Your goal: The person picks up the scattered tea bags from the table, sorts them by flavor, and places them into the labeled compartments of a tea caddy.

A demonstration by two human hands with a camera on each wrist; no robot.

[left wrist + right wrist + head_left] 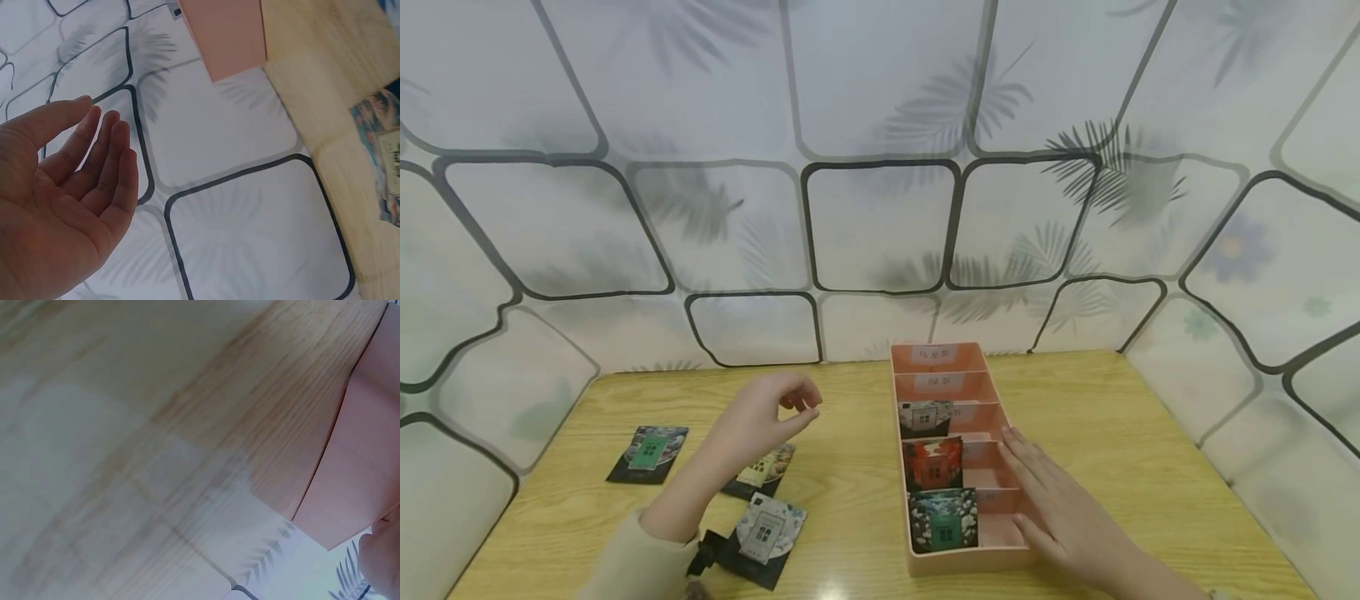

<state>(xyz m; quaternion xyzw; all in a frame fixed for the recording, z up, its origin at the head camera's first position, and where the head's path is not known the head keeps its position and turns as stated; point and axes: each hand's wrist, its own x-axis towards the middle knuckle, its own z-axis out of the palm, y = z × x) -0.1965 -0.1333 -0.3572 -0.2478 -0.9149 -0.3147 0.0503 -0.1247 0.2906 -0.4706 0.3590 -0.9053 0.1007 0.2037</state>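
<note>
You are at a yellow wood-grain table (1075, 400) in a small screened-off nook that looks like a booth set up for tabletop work, though whether it stands in a home, an office or elsewhere you cannot tell from these views. What shows it is the pale covering (880, 225) that rises right behind your table and closes in along its left and right sides, printed with dark rounded outlines (881, 164), grey leaves (988, 275) and soft flowers (1234, 246).

Head: forward, down over my surface (842, 417)
Left wrist: close behind my fingers (115, 165)
Right wrist: near pink box (362, 444)
All views: pink box
</note>
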